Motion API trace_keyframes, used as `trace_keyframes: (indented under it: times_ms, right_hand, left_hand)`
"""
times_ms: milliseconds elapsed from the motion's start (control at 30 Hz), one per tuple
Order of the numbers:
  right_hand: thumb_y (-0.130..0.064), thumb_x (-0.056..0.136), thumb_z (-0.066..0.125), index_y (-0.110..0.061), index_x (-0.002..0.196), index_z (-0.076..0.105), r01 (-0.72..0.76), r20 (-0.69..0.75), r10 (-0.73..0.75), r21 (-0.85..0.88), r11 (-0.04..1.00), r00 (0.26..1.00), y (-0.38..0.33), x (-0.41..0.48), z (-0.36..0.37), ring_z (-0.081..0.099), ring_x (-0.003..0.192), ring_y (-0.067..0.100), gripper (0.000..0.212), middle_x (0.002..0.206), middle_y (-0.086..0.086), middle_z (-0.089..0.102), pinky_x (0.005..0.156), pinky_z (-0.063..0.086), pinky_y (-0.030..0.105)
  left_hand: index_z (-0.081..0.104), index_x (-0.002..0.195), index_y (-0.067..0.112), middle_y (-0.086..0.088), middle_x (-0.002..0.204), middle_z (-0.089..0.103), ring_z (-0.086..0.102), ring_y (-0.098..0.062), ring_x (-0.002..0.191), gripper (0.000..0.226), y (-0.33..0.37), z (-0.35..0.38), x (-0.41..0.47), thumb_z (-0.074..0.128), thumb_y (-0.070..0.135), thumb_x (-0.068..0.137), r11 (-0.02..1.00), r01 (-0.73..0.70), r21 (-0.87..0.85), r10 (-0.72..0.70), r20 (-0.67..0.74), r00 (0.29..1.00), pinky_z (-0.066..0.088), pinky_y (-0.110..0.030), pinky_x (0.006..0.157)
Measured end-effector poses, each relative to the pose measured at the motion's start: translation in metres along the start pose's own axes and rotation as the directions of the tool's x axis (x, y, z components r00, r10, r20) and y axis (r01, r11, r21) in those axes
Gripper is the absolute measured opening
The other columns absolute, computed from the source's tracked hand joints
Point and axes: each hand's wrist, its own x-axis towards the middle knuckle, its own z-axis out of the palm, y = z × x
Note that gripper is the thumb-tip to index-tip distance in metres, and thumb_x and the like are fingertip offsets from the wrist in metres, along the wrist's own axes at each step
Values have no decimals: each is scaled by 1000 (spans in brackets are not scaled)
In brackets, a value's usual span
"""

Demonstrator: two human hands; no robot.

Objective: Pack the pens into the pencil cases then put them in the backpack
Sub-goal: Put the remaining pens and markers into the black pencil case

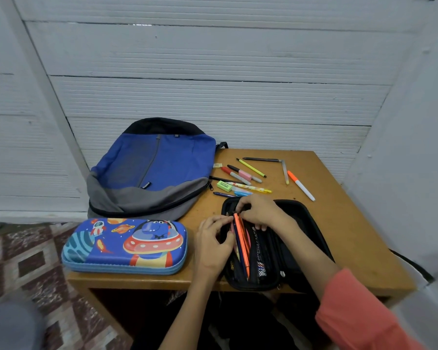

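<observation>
Currently my left hand [214,245] and right hand [259,210] both pinch the orange pens [242,245] in the open black pencil case [306,218], lower centre, evidently to seat them straight. Loose pens [250,174] lie above; backpack [157,168] sits centre left.

Dim flat indoor light, cool bluish cast, soft shadow under table [339,223], wide-angle bending at edges, corners blurred, centre fairly sharp.

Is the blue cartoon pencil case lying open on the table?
No, the blue cartoon pencil case lies closed; only the black pencil case is open.
</observation>
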Motion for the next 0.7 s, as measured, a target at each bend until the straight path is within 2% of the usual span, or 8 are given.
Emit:
trace_keyframes:
  times_ms: [133, 233, 333, 467, 567, 700]
  right_hand:
    - [-33, 93, 57, -21, 93, 61, 37, -251, -80, -171, 985, 965, 3, 5, 18, 60, 88, 17, 12, 94, -2, 63, 71, 49, 32]
    - [-33, 92, 60, -19, 94, 55, 15, -294, -62, -158, 987, 954, 3, 8, 22, 60, 90, 20, 15, 94, 2, 61, 74, 51, 36]
    - [-28, 92, 62, -17, 100, 53, -20, -192, 0, -103, 994, 981, 0, 6, 14, 63, 78, 20, 16, 94, 4, 61, 69, 54, 34]
    - [-23, 93, 62, -12, 107, 50, -61, -59, 59, -18, 998, 996, -2, 4, 7, 59, 51, 14, 21, 77, 6, 62, 49, 51, 26]
    - [-23, 94, 61, -6, 99, 57, -109, -37, 110, 32, 994, 993, 0, 5, 6, 57, 44, 12, 18, 62, 7, 62, 46, 48, 22]
    - [-21, 94, 60, -4, 95, 59, -143, -38, 146, 65, 988, 989, 1, 6, 6, 53, 33, 6, 17, 59, 6, 64, 39, 44, 17]
  left_hand:
    - [69, 114, 23, 17, 108, 55, 44, 2, 106, 31, 0, 0, 0, 63, 16, 84, 1000, -11, -11, 11, -4, 1000, 39, -24, 91]
    - [69, 113, 22, 14, 109, 58, 47, -1, 107, 31, -1, 0, 0, 63, 16, 83, 1000, -11, -12, 11, -10, 1000, 42, -27, 92]
    - [68, 114, 22, 14, 110, 58, 47, -2, 108, 32, -2, 0, 0, 62, 17, 84, 1000, -13, -8, 12, -5, 1000, 43, -28, 93]
    - [68, 115, 23, 15, 109, 56, 46, -1, 108, 32, -1, 1, 0, 63, 13, 85, 1000, -2, -12, 3, 4, 1000, 42, -28, 93]
    - [68, 114, 24, 15, 110, 57, 46, 1, 108, 32, -2, 1, 0, 64, 13, 84, 1000, -6, -16, 6, -2, 1000, 42, -27, 94]
    - [68, 115, 25, 15, 112, 58, 44, 3, 109, 32, -3, 1, 0, 64, 15, 84, 1000, 4, -10, -4, 6, 1000, 41, -25, 94]
